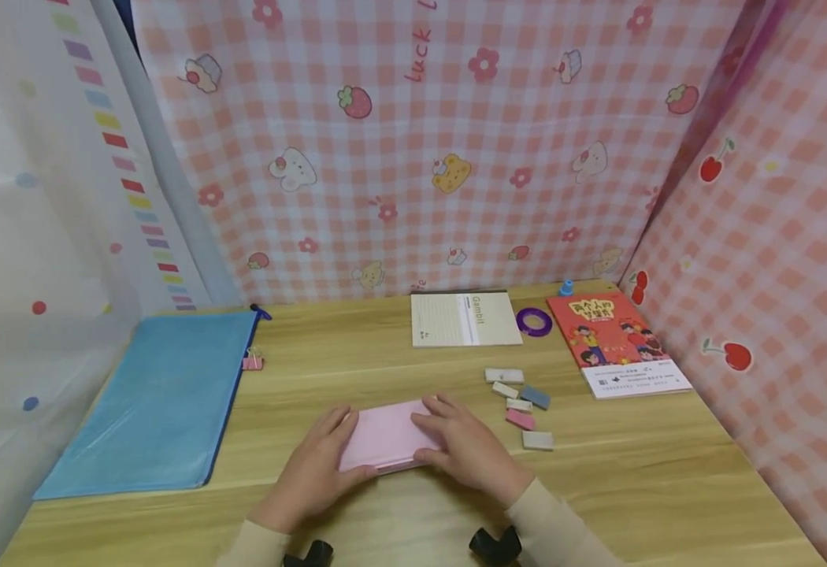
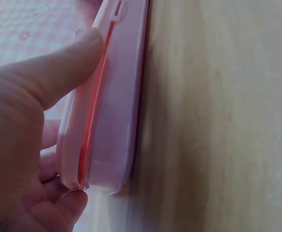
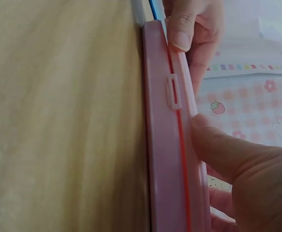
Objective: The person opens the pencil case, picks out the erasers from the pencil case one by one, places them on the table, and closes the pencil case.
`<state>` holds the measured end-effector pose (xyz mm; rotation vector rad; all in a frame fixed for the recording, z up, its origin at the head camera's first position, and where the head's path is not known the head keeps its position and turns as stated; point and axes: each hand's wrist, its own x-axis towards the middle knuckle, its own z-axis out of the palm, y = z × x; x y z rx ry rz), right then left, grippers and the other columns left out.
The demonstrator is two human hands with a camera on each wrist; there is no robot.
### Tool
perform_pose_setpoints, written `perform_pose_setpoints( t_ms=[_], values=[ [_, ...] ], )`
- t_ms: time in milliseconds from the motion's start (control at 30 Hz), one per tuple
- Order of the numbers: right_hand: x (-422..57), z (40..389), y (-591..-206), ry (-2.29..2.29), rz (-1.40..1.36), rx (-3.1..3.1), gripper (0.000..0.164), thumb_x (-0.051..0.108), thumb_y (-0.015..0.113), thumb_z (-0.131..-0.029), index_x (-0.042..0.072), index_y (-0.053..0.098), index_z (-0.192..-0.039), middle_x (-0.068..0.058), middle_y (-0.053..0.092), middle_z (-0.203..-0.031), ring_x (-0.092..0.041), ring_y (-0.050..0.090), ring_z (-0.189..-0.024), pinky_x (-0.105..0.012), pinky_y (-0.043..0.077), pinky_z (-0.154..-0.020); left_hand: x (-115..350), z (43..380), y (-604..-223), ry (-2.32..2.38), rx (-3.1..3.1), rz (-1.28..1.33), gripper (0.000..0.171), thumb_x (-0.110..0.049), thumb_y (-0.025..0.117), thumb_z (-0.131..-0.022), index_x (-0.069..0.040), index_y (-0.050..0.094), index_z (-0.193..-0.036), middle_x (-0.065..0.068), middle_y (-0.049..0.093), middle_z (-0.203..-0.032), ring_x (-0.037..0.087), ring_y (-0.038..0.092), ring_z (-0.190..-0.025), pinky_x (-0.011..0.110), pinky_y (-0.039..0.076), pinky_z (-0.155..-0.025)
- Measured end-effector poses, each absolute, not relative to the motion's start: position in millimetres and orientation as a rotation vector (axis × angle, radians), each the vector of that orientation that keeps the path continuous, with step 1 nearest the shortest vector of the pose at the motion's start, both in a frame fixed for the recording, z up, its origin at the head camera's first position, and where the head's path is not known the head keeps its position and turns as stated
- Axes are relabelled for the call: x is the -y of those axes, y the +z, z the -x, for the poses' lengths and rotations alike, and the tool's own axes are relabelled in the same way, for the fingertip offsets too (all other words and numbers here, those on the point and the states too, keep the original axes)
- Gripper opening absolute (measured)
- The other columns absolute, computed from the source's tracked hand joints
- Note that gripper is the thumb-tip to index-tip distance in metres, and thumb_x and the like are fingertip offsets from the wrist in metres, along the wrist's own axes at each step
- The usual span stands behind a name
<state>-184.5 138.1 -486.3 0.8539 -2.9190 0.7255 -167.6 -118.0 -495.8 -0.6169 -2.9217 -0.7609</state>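
Observation:
A pink plastic box (image 1: 388, 435) with a lid, perhaps a pencil box, lies flat on the wooden table in front of me. Its front side, with a red strip along the seam and a small clasp (image 3: 173, 92), shows in both wrist views. My left hand (image 1: 317, 468) grips the left end, thumb along the front edge and fingers round the far side. At the right end my right hand (image 1: 466, 450) holds the box, its thumb at the front edge and its fingers over the lid. What is inside the box is hidden.
Several erasers (image 1: 520, 419) lie right of the box. Behind them are a notepad (image 1: 449, 319), a purple tape roll (image 1: 534, 321), a red book (image 1: 615, 335) and a small blue object (image 1: 565, 287). A blue folder (image 1: 158, 402) and a pink binder clip (image 1: 253, 362) lie left.

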Motion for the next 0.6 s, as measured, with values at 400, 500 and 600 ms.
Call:
perform_pose_setpoints(
  t_ms=[400, 500, 600],
  values=[
    [-136.8, 176.5, -486.5, 0.742, -0.827, 2.881, 0.055, 0.041, 0.072, -0.083, 0.013, 0.061, -0.130, -0.014, 0.045, -0.145, -0.038, 0.032, -0.137, -0.052, 0.027, -0.113, 114.9, 162.7, -492.2, -0.776, 2.908, 0.618, 0.088, -0.042, 0.080, -0.076, 0.004, 0.043, -0.141, 0.021, 0.040, -0.146, 0.035, 0.035, -0.135, 0.050, 0.031, -0.111],
    [-135.9, 177.7, -487.4, 0.733, -0.831, 2.874, 0.056, 0.040, 0.073, -0.083, 0.013, 0.061, -0.130, -0.014, 0.045, -0.145, -0.037, 0.033, -0.137, -0.051, 0.028, -0.112, 115.7, 163.4, -494.2, -0.780, 2.899, 0.620, 0.089, -0.041, 0.081, -0.075, 0.004, 0.043, -0.141, 0.021, 0.040, -0.145, 0.035, 0.036, -0.135, 0.049, 0.031, -0.111],
    [-135.6, 179.1, -487.9, 0.729, -0.842, 2.886, 0.056, 0.042, 0.072, -0.083, 0.014, 0.061, -0.131, -0.013, 0.044, -0.146, -0.036, 0.033, -0.137, -0.051, 0.028, -0.112, 118.2, 163.6, -496.7, -0.761, 2.902, 0.616, 0.089, -0.043, 0.080, -0.075, 0.003, 0.043, -0.141, 0.021, 0.040, -0.146, 0.035, 0.035, -0.135, 0.049, 0.030, -0.112]
  ],
)
